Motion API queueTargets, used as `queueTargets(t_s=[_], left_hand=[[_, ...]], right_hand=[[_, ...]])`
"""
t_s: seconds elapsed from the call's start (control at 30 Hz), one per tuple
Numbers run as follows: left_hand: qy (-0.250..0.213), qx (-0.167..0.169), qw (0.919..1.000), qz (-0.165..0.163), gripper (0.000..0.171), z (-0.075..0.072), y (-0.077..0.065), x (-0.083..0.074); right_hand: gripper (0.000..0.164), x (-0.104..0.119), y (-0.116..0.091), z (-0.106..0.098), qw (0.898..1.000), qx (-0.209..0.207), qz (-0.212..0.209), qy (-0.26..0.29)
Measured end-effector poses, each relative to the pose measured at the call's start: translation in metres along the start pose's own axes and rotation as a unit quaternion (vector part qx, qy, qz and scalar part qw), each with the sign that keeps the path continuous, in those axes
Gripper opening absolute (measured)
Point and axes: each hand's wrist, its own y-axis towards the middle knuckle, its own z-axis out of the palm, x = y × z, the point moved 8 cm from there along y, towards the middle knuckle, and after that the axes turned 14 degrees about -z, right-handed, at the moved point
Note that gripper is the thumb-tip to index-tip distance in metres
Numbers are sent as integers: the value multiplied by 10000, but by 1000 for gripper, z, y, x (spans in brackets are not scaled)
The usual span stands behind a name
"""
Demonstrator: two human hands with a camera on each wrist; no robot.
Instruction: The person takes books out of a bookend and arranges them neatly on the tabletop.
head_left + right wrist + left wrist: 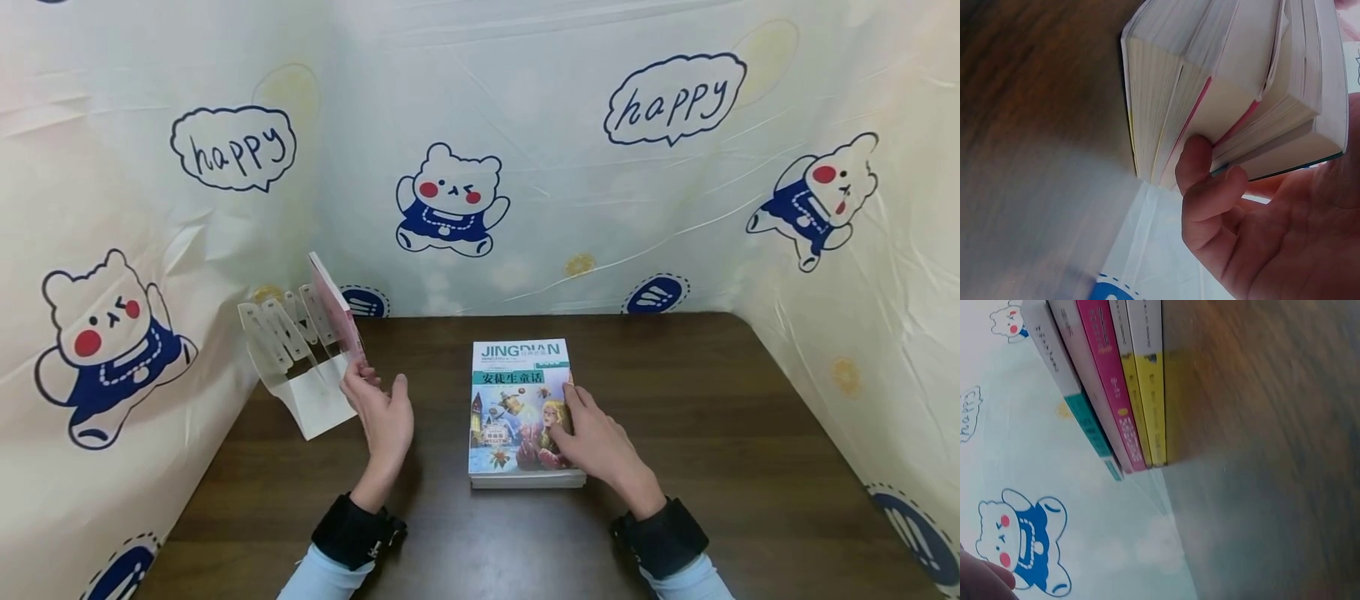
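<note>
A stack of several books lies on the table, topped by a fairy-tale book with a teal band. My right hand grips the stack's right side, its thumb over the top cover. In the right wrist view, curled fingers touch the page edges near the upper books. At the left, a pink book stands tilted in a white book rack. My left hand is at that book's lower edge, thumb apart and nothing visibly gripped; whether its fingertips touch the book is unclear.
The brown wooden table runs back to a patterned curtain with bears and "happy" bubbles, which also hangs along both sides. White slotted dividers stand in the rack beside the pink book.
</note>
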Motion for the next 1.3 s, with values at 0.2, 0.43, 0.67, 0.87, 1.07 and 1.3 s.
queueTargets(t_s=[0.2,0.43,0.67,0.87,1.07,1.3], left_hand=[[-179,-182,9997,-22,64,-7,12,1],[395,-478,9979,-205,68,-13,24,4],[366,-266,9986,-273,71,-13,38,7],[360,60,9989,-282,71,-9,47,10],[607,343,9969,-363,76,-4,58,16],[701,686,9942,-441,84,1,68,21]], right_hand=[[82,0,1,0,10000,25,25,11],[82,-1,1,0,10000,61,0,-16],[82,0,0,0,10000,84,26,9],[83,-1,-1,0,9999,98,23,2],[83,-1,-1,0,10000,68,-4,3],[82,-1,-2,-1,10000,48,-24,-12]])
